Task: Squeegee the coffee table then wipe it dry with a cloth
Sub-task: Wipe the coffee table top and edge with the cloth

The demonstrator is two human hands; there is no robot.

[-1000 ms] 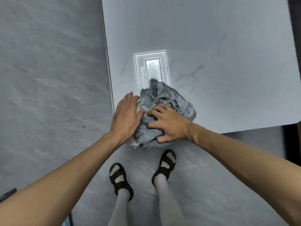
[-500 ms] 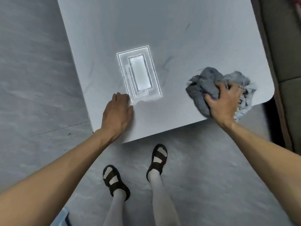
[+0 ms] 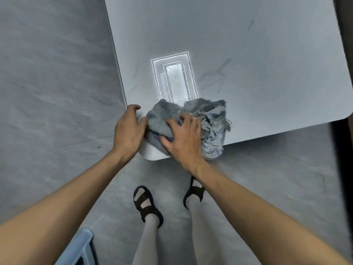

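Observation:
A pale grey coffee table [image 3: 248, 54] fills the upper part of the view, with a bright ceiling-light reflection [image 3: 174, 77] on its glossy top. A crumpled grey-blue cloth [image 3: 208, 119] with frayed edges lies at the table's near left corner. My right hand [image 3: 183, 136] presses down on the cloth, fingers curled into it. My left hand [image 3: 129, 131] rests flat on the table's near left corner, touching the cloth's left side. No squeegee is in view.
Grey marbled floor [image 3: 47, 83] surrounds the table. My feet in black sandals [image 3: 147, 203] stand just below the table's near edge. A light blue object [image 3: 76, 249] shows at the bottom left. A dark strip [image 3: 342, 169] runs along the right edge.
My right hand has swept the cloth from the table's near right corner back to the near left corner, next to my left hand. The view has shifted with it.

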